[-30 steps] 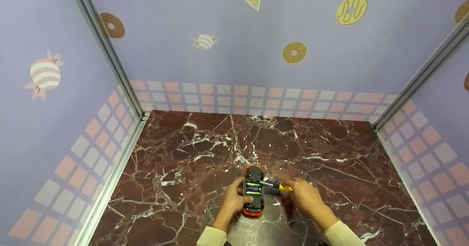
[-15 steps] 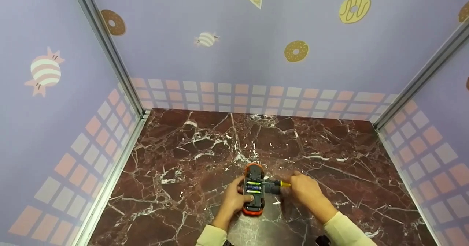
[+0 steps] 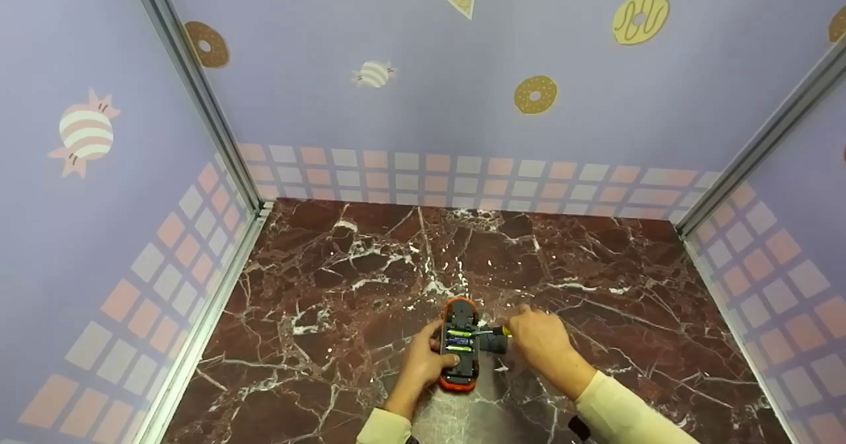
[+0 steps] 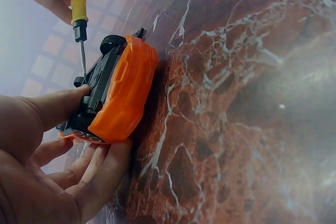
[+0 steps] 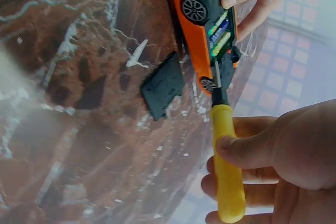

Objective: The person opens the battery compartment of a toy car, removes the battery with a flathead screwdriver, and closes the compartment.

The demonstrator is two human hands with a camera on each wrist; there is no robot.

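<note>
An orange toy car [image 3: 457, 383] lies wheels up on the floor, its black underside facing up. My left hand [image 3: 423, 358] grips it, thumb on the underside and fingers around the side. Three batteries [image 5: 220, 32], two green and one blue, sit in its open compartment. With my right hand [image 3: 542, 341] I hold a screwdriver [image 5: 228, 166] by its yellow handle; in the right wrist view, the thumb presses along the handle. The metal tip reaches the compartment's edge beside the end battery. In the left wrist view the batteries are hidden.
A black battery cover [image 5: 164, 85] lies flat just right of the car, below the screwdriver's shaft. The dark red marbled surface [image 3: 330, 351] extends around both hands. Lilac panels [image 3: 423, 113] with metal corner strips stand at the back and both sides.
The right hand has swung a little away from me, then closer to the car, so the screwdriver's slant has changed and less of its handle shows. The left hand and car stay nearly still.
</note>
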